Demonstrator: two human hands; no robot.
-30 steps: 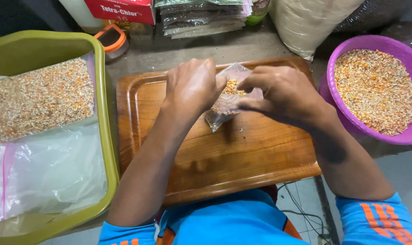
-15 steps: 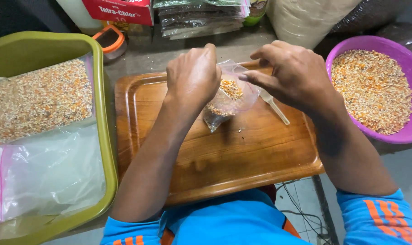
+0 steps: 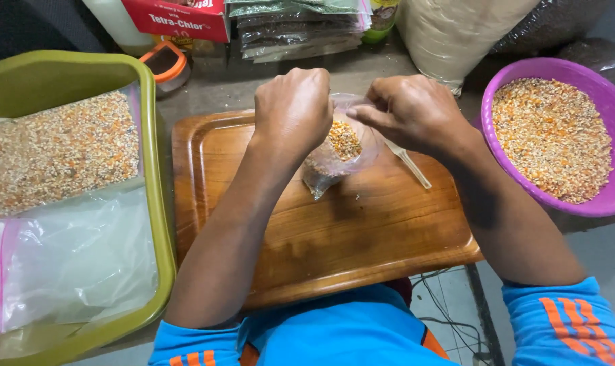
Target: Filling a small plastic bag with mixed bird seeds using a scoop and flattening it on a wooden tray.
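Observation:
A small clear plastic bag (image 3: 338, 152), partly filled with mixed orange and pale grain, stands on the wooden tray (image 3: 362, 230). My left hand (image 3: 292, 108) is closed on the bag's left rim and holds it upright. My right hand (image 3: 409, 112) pinches the bag's right rim at its mouth. A pale spoon handle (image 3: 410, 165) lies on the tray under my right hand, its bowl hidden.
A purple bowl (image 3: 497, 81) of the same grain sits at the right. At the left, a green tub (image 3: 63, 68) holds a filled flat bag of grain (image 3: 60, 149) and empty clear bags (image 3: 70, 261). Packets, a red box and a sack stand behind.
My right hand lifted off the bag, uncovering the spoon on the tray, then came back down to the bag's mouth. My left hand stayed on the bag, raising it slightly.

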